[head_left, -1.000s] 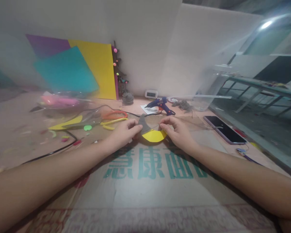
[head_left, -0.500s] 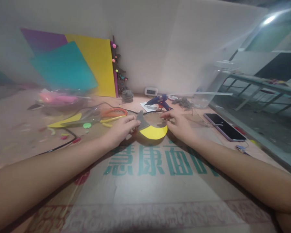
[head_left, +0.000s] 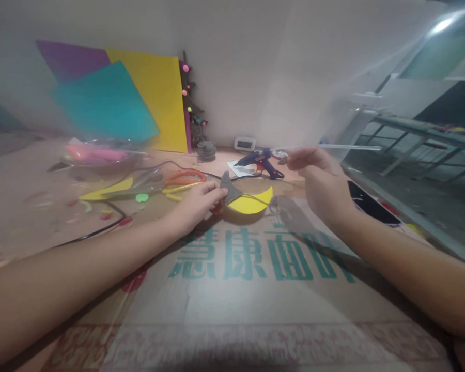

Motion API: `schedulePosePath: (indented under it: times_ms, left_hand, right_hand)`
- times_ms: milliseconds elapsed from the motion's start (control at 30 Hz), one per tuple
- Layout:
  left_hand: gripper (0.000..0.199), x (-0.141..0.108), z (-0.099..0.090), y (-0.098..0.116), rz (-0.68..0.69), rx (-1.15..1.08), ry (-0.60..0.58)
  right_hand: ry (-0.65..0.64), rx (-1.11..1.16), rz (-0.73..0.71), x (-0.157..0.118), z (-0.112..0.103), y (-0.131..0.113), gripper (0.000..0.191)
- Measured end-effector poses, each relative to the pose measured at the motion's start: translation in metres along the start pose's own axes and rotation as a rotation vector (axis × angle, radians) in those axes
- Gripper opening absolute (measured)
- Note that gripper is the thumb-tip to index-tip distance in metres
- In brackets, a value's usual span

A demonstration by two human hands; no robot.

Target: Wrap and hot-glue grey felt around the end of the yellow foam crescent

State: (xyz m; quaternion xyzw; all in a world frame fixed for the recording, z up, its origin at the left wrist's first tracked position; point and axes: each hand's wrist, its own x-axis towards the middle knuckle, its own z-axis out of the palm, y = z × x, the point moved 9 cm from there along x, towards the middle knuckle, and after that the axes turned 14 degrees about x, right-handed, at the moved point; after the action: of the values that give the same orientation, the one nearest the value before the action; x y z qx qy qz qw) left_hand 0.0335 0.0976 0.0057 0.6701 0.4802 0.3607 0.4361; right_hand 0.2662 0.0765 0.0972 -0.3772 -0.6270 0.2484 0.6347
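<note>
My left hand pinches the left end of a flat yellow crescent, whose left part is covered in grey wrapping. A thin grey strand runs from the wrapping across the yellow part and trails off its right side. My right hand is raised off the crescent, to the right of a blue glue gun. Its fingers are drawn together at a small grey bit; whether they grip it is unclear.
Orange-handled scissors, yellow scraps and a black cord lie to the left. A grey yarn ball and small white clock stand at the back. A phone lies right; coloured sheets lean on the wall.
My right hand has left the right side of the crescent and moved right and away from me, beside the glue gun. My left hand keeps its hold.
</note>
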Motion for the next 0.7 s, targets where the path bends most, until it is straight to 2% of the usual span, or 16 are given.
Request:
schedulePosePath:
  times_ms: [67,133,267,400,467,533,700]
  left_hand:
    - [0.024,0.000,0.001,-0.002,-0.008,-0.005,-0.012]
    - [0.022,0.001,0.002,-0.003,-0.008,-0.034,-0.023]
    - [0.013,0.001,0.002,-0.001,-0.021,-0.179,0.003]
    - [0.014,0.003,-0.002,-0.004,-0.060,-0.316,0.067]
    - [0.014,0.005,-0.004,-0.005,-0.047,-0.350,0.081]
    - [0.011,0.006,-0.004,-0.006,-0.036,-0.373,0.076]
    - [0.012,0.008,-0.004,-0.008,-0.075,-0.399,0.062]
  right_hand:
    - [-0.037,-0.001,0.031,0.001,0.003,0.005,0.023]
    - [-0.154,-0.043,0.107,-0.001,0.015,0.016,0.018]
    - [-0.393,-0.166,0.212,-0.013,0.039,0.032,0.046]
    - [-0.630,-0.325,0.331,-0.024,0.050,0.038,0.061]
    - [-0.744,-0.391,0.405,-0.030,0.051,0.041,0.056]
    - [-0.844,-0.447,0.431,-0.033,0.051,0.042,0.042]
    - [-1.066,-0.558,0.369,-0.048,0.052,0.047,0.032]
